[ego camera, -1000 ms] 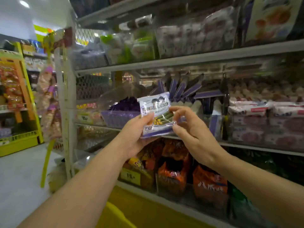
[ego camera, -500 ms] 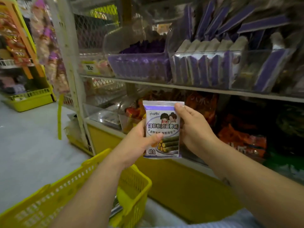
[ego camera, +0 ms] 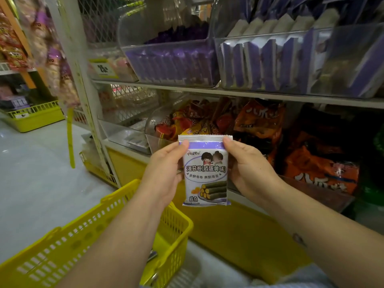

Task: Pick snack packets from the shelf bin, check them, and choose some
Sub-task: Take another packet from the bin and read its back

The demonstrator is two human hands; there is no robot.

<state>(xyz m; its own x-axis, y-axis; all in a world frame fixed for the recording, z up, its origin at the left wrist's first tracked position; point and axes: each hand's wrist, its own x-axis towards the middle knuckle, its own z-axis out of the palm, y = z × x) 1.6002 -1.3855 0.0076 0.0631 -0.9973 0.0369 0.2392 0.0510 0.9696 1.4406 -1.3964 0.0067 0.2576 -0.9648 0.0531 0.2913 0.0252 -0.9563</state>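
Both hands up in front of the shelving, holding one white-and-purple foil snack packet (ego camera: 204,170) upright, printed face to the camera. Left hand (ego camera: 164,169) pinches its left edge, thumb on the top-left corner, fingers behind. Right hand (ego camera: 247,169) pinches the right edge the same way, thumb on the top-right corner. Above the grip: grey metal shelf edge (ego camera: 249,94) carrying two clear plastic bins, left bin (ego camera: 166,43) with dark purple packets, right bin (ego camera: 270,35) with purple-and-white packets standing in rows. Directly behind the grip and off to its right: orange and red snack bags (ego camera: 320,175) on the lower shelf. Below it: yellow base panel (ego camera: 228,225) of the unit. Below-left, under the left forearm: yellow perforated plastic shopping basket (ego camera: 72,246). Left of the grip: white perforated upright post (ego camera: 83,80), pale glossy floor (ego camera: 31,173), yellow crate (ego camera: 35,119) across the aisle.
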